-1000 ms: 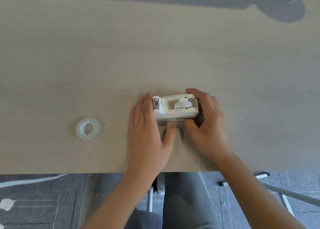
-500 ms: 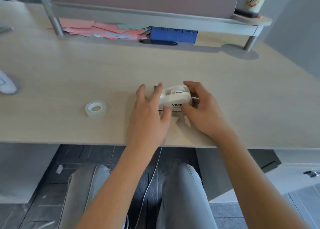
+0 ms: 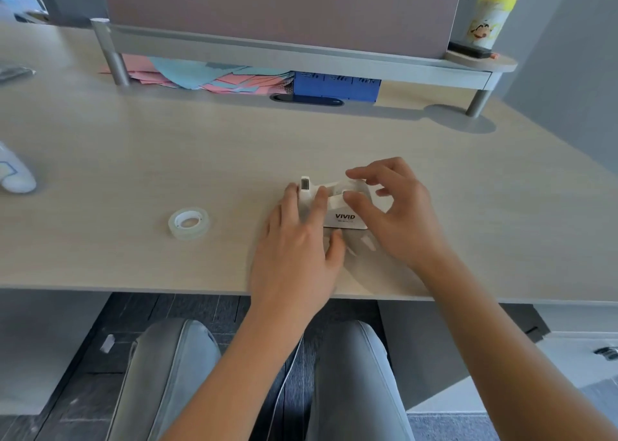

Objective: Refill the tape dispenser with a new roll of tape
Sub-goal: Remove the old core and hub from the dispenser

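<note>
A white tape dispenser marked VIVID stands on the light wooden desk, its cutter end to the left. My left hand rests against its left end, fingers laid over the cutter side and thumb at the front. My right hand reaches over the right end, thumb and forefinger pinching at the white hub in the dispenser's well. A clear roll of tape lies flat on the desk to the left, well apart from both hands.
A raised grey shelf spans the back of the desk, with pink and blue papers and a blue box under it. A yellow-lidded canister stands at the back right. A white object lies at the left edge.
The camera has tilted up, so the back of the desk shows. My right hand has shifted from gripping the dispenser's right end to pinching over its hub. My left hand stays at the left end.
</note>
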Motion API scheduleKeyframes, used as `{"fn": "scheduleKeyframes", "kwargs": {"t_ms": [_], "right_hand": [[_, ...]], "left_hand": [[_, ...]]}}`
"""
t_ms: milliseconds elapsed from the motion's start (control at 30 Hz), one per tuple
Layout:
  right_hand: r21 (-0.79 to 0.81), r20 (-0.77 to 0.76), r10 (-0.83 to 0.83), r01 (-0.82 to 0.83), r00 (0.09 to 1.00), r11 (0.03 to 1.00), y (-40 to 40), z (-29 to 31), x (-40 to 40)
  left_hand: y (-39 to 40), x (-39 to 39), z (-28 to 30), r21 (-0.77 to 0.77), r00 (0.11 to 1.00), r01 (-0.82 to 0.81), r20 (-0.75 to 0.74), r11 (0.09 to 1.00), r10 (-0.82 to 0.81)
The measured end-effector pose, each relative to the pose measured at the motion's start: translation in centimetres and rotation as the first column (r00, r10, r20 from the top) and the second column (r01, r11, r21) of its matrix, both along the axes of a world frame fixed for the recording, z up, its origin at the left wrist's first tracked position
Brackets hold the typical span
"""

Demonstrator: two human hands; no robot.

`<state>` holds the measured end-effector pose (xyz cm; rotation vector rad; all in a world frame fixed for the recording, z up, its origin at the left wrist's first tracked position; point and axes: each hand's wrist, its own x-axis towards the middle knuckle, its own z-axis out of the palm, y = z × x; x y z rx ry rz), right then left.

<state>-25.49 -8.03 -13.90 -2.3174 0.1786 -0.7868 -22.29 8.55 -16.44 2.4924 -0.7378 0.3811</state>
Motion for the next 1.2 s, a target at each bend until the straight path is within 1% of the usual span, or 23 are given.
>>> {"fn": "scheduleKeyframes", "kwargs": {"t_ms": [67, 133, 267, 367, 433, 533, 600, 700, 767, 833, 900, 933, 1000, 1033, 1100, 1133, 1200], "right_hand": [[-0.102, -0.067, -0.001, -0.006, 0.998, 0.995, -0.4, 0.9, 0.7], [-0.172, -0.146, 0.024, -0.049, 0.989, 0.984, -0.8, 2.0, 1.3], [-0.189, -0.26, 0.108, -0.16, 0.96, 0.969, -1.4, 4.2, 1.7], [-0.174, -0.266, 0.133, -0.183, 0.955, 0.968, -1.9, 4.5, 1.2], [-0.114, -0.247, 0.125, -0.157, 0.961, 0.981, -2.2, 4.1, 0.7], [0.045, -0.181, 0.106, -0.1, 0.978, 0.994, -2.3, 2.7, 0.1], [0.134, -0.113, 0.089, -0.074, 0.99, 0.988, -1.9, 1.9, -0.1], [0.213, 0.009, 0.034, -0.035, 0.999, 0.976, -1.3, 1.6, 0.0], [0.245, 0.087, -0.006, -0.016, 0.996, 0.969, -0.8, 2.1, 0.0], [0.264, 0.131, -0.026, -0.009, 0.991, 0.965, -0.3, 2.6, -0.1], [0.289, 0.143, -0.023, -0.019, 0.989, 0.957, 0.7, 2.9, -0.7], [0.318, 0.142, -0.014, -0.032, 0.99, 0.948, 1.2, 2.8, -1.1], [0.405, 0.127, 0.01, -0.061, 0.992, 0.912, 2.3, 2.3, -2.0], [0.453, 0.113, 0.021, -0.071, 0.993, 0.889, 2.9, 2.1, -2.3], [0.521, 0.075, 0.05, -0.081, 0.996, 0.85, 3.9, 1.6, -2.8], [0.543, 0.058, 0.069, -0.089, 0.996, 0.835, 4.4, 1.4, -3.0], [0.576, 0.044, 0.098, -0.105, 0.994, 0.81, 5.3, 1.0, -3.2]], "left_hand": [[0.0, 0.0, -0.1, 0.01, 1.0, -0.006, 0.009, 1.0, 0.006], [-0.1, 0.1, -0.2, 0.018, 1.0, -0.009, 0.009, 1.0, 0.009], [-0.1, 0.2, -0.4, 0.04, 1.0, -0.004, 0.014, 0.999, 0.004], [-0.1, 0.2, -0.5, 0.042, 1.0, -0.009, 0.013, 0.999, 0.009], [-0.1, 0.2, -0.5, 0.039, 1.0, -0.007, 0.01, 0.999, 0.007], [-0.2, 0.3, -0.6, 0.04, 1.0, -0.009, 0.02, 0.999, 0.008], [-0.2, 0.3, -0.7, 0.035, 1.0, -0.009, 0.02, 0.999, 0.008], [-0.1, 0.1, -0.4, 0.009, 1.0, 0.0, 0.019, 1.0, 0.0], [0.1, -0.2, -0.1, -0.047, 1.0, 0.019, 0.026, 0.999, -0.018], [0.3, -0.5, 0.3, -0.168, 0.999, 0.031, 0.012, 0.985, -0.029], [0.7, -0.5, 0.4, -0.355, 0.999, 0.036, -0.001, 0.934, -0.039], [0.9, -0.5, 0.4, -0.466, 0.999, 0.051, 0.011, 0.883, -0.052], [1.5, -0.6, 0.2, -0.66, 0.996, 0.079, 0.025, 0.747, -0.083], [1.9, -0.6, 0.3, -0.732, 0.993, 0.064, -0.023, 0.678, -0.118], [2.5, -0.6, 0.9, -0.823, 0.951, -0.034, -0.202, 0.567, -0.236], [2.9, -0.6, 0.9, -0.835, 0.915, -0.07, -0.272, 0.545, -0.299], [3.5, -0.7, 1.2, -0.828, 0.88, -0.06, -0.308, 0.557, -0.362]]}}
